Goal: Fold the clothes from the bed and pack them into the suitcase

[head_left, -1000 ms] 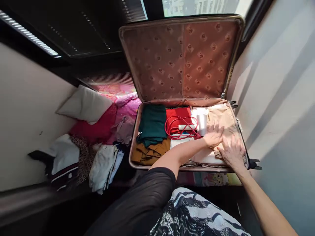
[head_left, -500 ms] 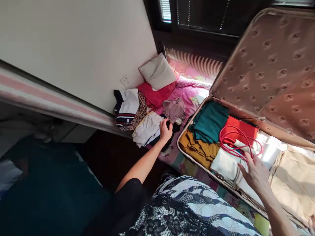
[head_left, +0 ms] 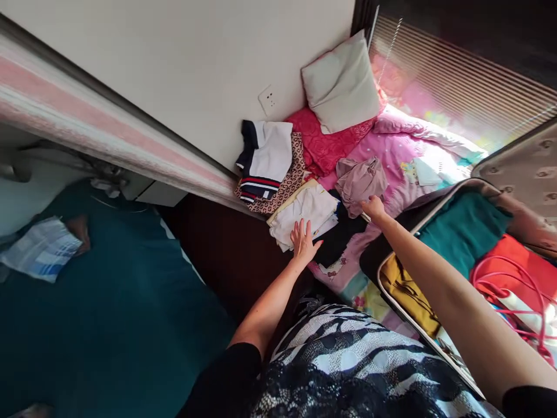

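My left hand [head_left: 305, 242] is open, fingers spread, at the front edge of a stack of folded white clothes [head_left: 307, 212]. My right hand [head_left: 374, 209] is closed at the lower edge of a crumpled mauve garment [head_left: 361, 183], its fingertips pinching the cloth there. Black cloth [head_left: 337, 238] lies between the two hands, partly under the mauve garment. Left of the white stack, a folded white and navy top [head_left: 272, 154] with red stripes rests on brown patterned fabric [head_left: 297, 168].
An open suitcase [head_left: 385, 284] at the right holds teal clothing [head_left: 461, 226], mustard clothing [head_left: 407, 293], a red item [head_left: 517, 267] and a coiled red cord [head_left: 542, 313]. A pale cushion [head_left: 343, 84] leans in the corner on red lace cloth [head_left: 322, 142]. A teal-covered bed [head_left: 122, 325] stands left.
My right hand has moved left from above the suitcase to the mauve garment. The left hand has shifted from beside that garment to the white stack and opened. The view has turned left.
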A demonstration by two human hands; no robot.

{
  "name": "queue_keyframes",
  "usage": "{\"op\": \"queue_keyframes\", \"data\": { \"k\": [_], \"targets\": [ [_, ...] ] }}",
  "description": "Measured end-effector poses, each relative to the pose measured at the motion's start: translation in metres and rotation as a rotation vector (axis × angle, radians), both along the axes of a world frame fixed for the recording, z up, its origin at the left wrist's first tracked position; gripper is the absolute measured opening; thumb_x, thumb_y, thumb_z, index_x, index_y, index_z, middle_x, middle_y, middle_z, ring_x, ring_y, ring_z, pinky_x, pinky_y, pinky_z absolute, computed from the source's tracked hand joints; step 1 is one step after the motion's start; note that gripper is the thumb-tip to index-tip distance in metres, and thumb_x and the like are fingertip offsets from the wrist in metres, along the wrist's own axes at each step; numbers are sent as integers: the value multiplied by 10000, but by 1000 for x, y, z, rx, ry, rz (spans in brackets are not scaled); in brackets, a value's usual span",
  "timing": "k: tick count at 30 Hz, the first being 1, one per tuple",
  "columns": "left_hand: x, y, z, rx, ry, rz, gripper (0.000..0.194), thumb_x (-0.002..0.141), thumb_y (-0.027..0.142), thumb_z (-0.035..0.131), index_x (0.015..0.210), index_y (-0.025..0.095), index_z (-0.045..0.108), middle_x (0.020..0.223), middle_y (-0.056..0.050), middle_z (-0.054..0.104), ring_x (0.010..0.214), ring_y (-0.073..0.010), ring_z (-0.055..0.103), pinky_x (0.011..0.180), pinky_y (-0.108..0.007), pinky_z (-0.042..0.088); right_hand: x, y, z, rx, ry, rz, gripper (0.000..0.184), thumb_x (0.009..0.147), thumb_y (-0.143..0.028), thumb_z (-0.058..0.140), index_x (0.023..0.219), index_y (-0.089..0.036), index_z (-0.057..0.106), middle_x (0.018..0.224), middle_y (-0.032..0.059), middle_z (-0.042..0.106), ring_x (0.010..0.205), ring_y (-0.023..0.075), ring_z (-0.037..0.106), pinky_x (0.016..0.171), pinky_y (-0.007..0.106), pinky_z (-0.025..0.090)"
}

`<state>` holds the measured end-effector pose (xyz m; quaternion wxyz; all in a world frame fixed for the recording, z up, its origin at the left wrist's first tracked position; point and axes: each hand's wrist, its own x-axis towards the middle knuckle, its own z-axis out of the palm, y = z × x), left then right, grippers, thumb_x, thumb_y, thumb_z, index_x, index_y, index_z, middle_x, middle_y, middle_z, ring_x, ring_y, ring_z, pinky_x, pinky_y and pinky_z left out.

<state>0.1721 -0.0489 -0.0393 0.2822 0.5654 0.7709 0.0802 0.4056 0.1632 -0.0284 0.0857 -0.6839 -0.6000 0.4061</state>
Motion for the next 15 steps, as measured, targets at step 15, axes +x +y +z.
{"op": "queue_keyframes", "data": {
  "k": [15],
  "targets": [
    [-70, 24, -36, -200, 14, -250, 958, 985, 313, 834, 1794, 237, 327, 1888, -234, 147, 1760, -462, 87, 1366, -675, 262, -131, -73, -34, -204, 148, -205, 374, 894, -521, 796, 1008, -193, 657, 824, 65, 704, 849, 254, 722, 743, 342, 600]
  ]
}}
